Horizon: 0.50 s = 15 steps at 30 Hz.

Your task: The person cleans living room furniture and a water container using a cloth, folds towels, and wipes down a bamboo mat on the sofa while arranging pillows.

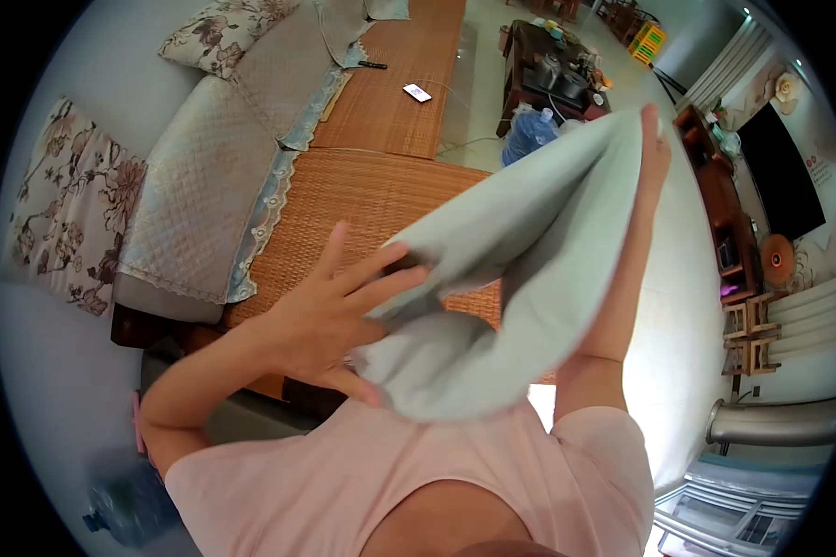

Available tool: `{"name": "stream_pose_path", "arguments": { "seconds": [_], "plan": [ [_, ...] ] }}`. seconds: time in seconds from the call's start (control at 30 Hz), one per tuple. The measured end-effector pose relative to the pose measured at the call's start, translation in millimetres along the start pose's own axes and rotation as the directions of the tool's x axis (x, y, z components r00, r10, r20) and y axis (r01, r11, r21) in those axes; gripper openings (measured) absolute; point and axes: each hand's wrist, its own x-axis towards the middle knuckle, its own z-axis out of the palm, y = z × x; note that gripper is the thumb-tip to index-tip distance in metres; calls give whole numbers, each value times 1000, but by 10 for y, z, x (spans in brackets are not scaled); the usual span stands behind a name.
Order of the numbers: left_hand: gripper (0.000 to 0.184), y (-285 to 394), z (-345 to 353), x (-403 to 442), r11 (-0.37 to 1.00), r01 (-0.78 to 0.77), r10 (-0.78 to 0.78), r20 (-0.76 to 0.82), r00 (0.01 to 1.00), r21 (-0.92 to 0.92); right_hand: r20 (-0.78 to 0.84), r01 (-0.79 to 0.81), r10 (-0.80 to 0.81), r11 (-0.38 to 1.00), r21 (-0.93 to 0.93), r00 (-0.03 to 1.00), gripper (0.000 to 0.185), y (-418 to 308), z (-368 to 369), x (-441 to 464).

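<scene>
A pale grey-green piece of cloth (548,278) hangs in front of my chest, raised and folded into a loose loop. Its exact kind does not show. High on the right, my right hand (655,158) is closed on the cloth's upper edge, with the arm stretched out along it. At the cloth's left side is my left hand (320,320), its fingers spread wide. Some of those fingertips overlap the fabric, but whether they press on it I cannot tell. Part of the cloth near the left hand is blurred.
A sofa seat with a woven mat (362,200) lies ahead, holding a phone (418,93) and a remote (372,65). Beyond stand a dark tea table (529,74) and a blue water jug (529,135). A television (782,172) and wooden stools (751,336) are at right.
</scene>
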Motion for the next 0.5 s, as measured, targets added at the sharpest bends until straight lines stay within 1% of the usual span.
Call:
{"name": "stream_pose_path", "arguments": {
  "seconds": [0.03, 0.13, 0.17, 0.23, 0.33, 0.37, 0.4, 0.43, 0.47, 0.5],
  "plan": [
    [67, -39, 128, -114, 999, 36, -36, 11, 999, -25, -64, -101, 103, 994, 36, 993, 44, -92, -77, -78],
    [55, -194, 612, -232, 973, 220, -224, -55, 973, -72, -106, 77, -84, 995, -67, 991, 58, 267, -424, -8],
    [50, -292, 734, -253, 953, 267, -287, -147, 947, -139, -123, 35, -45, 996, -80, 991, 56, 327, -571, -8],
    [42, -561, 854, -274, 898, 339, -418, -303, 856, -280, -163, -53, 37, 994, -100, 986, 53, 367, -864, -182],
    [33, -890, 826, -202, 859, 299, -459, -369, 808, -416, -179, -198, 155, 946, -257, 972, 60, 604, -1133, -298],
    [30, -1022, 838, -39, 782, 318, -566, -399, 721, -536, -187, -227, 160, 875, -428, 969, 63, 1001, -1225, -183],
    [28, -1190, 892, 141, 691, 320, -667, -402, 627, -648, -199, -256, 170, 772, -582, 965, 66, 1375, -1295, -87],
    [30, -1464, 971, 310, 647, 347, -692, -332, 641, -679, -163, -277, 225, 735, -619, 961, 68, 1444, -1164, -135],
    [32, -1782, 1030, 512, 604, 374, -711, -264, 652, -704, -126, -291, 278, 699, -654, 952, 70, 1492, -1011, -153],
    [29, -2039, 1038, 701, 736, 509, -653, -269, 708, -446, -122, -221, 186, 739, -637, 975, 72, 1747, -1005, -84]
  ]
}}
